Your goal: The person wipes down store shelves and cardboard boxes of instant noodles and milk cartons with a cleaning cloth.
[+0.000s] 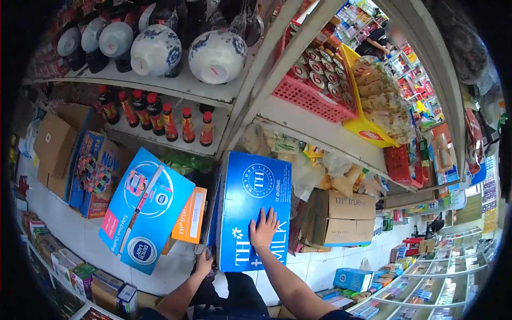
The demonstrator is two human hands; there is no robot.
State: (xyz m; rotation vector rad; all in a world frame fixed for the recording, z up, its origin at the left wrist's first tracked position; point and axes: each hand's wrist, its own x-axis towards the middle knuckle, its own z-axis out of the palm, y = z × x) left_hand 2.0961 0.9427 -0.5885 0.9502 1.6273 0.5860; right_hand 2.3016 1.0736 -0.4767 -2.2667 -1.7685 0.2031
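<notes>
A blue TH milk carton (256,181) stands in front of me at the shelf's edge. My right hand (265,229) lies on its printed face with the fingers spread. Low at the carton's left side, my left hand (203,263) is closed; what it grips is dark and too small to make out. Left of that hand is a light blue Dutch Lady carton (152,208), tilted, with tape along its middle. An orange TH true carton (191,216) shows partly behind it.
Above are shelves with patterned bowls (217,56) and red-capped bottles (168,121). A pink basket of cans (309,97) and a yellow basket (368,134) sit on the right shelf. Brown cartons (346,216) stand at right. A person (376,42) is far back.
</notes>
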